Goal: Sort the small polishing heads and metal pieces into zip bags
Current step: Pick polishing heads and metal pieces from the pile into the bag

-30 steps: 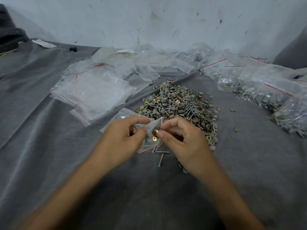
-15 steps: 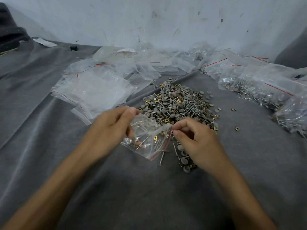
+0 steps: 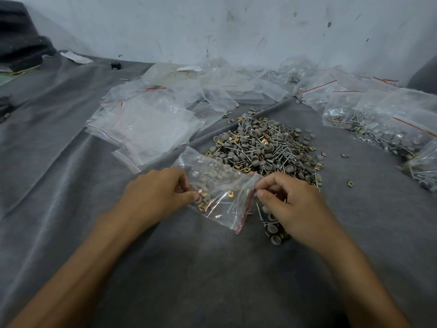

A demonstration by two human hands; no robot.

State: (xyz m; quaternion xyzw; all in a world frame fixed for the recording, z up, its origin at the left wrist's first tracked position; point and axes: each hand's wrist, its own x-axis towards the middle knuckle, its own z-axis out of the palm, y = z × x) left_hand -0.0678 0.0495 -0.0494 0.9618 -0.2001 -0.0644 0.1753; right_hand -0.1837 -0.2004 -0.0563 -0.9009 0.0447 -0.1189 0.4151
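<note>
A clear zip bag [image 3: 220, 188] with a red seal line lies stretched between my hands on the grey cloth; grey polishing heads, brass squares and thin pins show inside it. My left hand [image 3: 156, 195] pinches the bag's closed bottom end. My right hand [image 3: 290, 202] pinches the red zip edge at the bag's mouth. Just behind the bag sits the loose pile [image 3: 267, 147] of grey heads, pins and brass pieces. A few loose heads [image 3: 275, 239] lie under my right hand.
A stack of empty zip bags [image 3: 146, 124] lies at the left of the pile, more at the back by the wall. Filled bags [image 3: 383, 129] crowd the right side. Stray brass pieces [image 3: 350, 183] dot the cloth on the right. A dark bundle [image 3: 21, 43] sits far left.
The bag was bunched small between both hands; now it is pulled out flat and wide. My left hand moved left to the bottom end, my right hand slid right along the zip edge.
</note>
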